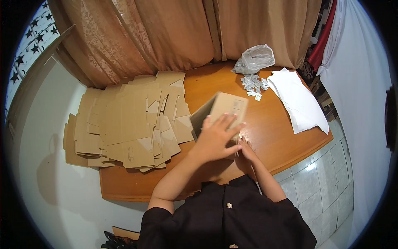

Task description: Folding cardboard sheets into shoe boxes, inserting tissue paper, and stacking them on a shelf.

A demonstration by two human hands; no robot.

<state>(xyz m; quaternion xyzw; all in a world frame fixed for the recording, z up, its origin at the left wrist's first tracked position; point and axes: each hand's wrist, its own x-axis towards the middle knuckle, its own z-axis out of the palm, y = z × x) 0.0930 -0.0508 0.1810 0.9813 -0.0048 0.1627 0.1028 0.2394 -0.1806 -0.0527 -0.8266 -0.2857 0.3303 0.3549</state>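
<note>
A brown cardboard box [227, 103], partly folded up, stands tilted on the wooden table in front of me. Its left side lies in shadow, and a small printed patch marks its upper face. Across this face my left hand [217, 137] is spread, fingers apart and touching the board. My right hand [247, 150] is at the box's near right corner, its fingers close together against the edge. The left hand and forearm cover much of the near side, so how the flaps sit there is hidden.
Flattened cardboard boxes [124, 116] lie in a wide, overlapping pile on the left. At the back, a clear plastic bag [258, 59] sits behind scattered small white packets [253, 84]. Stacked white sheets [296, 101] lie near the right edge of the table [269, 137]. Brown curtains [178, 33] hang behind.
</note>
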